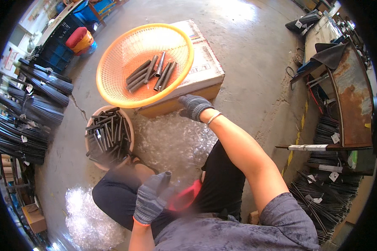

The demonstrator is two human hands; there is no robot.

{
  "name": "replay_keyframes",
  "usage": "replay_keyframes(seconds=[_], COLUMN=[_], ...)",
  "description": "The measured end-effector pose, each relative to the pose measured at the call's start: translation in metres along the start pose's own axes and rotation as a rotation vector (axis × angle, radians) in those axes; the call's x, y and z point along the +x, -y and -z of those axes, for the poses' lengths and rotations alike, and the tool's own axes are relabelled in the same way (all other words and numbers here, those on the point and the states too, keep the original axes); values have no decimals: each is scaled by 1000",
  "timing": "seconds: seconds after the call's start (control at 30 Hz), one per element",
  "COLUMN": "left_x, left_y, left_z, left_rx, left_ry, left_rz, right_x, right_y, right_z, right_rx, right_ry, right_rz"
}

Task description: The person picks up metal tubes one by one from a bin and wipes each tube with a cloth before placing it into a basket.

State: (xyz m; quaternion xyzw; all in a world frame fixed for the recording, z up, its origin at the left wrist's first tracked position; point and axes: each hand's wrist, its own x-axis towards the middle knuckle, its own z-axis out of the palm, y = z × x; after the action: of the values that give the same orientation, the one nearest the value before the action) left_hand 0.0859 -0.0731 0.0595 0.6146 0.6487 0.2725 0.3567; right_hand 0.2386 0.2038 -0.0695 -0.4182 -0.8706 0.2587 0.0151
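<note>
My left hand point(150, 196), in a grey glove, grips a short dark metal tube point(167, 175) upright over my lap. My right hand point(193, 106), also gloved, reaches forward and rests near the lower edge of a cardboard box point(205, 71); nothing shows in it and its fingers curl loosely. On the box sits an orange mesh basket point(113, 67) holding several dark tubes point(151, 74). To the left of my knees a round tub point(97, 161) is packed with several more dark tubes point(108, 134).
Bubble wrap point(171, 142) lies on the concrete floor in front of me, with more point(88, 217) at lower left. Bundles of long black rods point(29, 113) lie stacked at left and bundles point(322, 196) at lower right. A rusty metal bench point(352, 104) stands at right.
</note>
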Motion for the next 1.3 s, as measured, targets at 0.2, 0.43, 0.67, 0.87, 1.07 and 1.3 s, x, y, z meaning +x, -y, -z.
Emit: replay_keyframes(seconds=[0.2,0.43,0.67,0.87,1.07,1.3], left_x=[4,37,126,181,177,164], left_y=[14,43,46,71,54,59], left_z=[-5,20,28,9,-15,-13], left_rx=[105,259,368,305,333,282], left_ry=[-41,-261,-319,-288,-330,-354], left_rz=[-219,-149,-179,-123,-241,-49], right_x=[8,33,75,81,60,52], right_y=[-55,-72,-77,-125,-136,-115], right_z=[-10,17,23,-15,-1,17], right_rx=[-28,-258,-325,-626,-539,-204], right_ry=[-328,-285,-172,-470,-377,-459], right_rz=[-150,-262,-333,-51,57,-102])
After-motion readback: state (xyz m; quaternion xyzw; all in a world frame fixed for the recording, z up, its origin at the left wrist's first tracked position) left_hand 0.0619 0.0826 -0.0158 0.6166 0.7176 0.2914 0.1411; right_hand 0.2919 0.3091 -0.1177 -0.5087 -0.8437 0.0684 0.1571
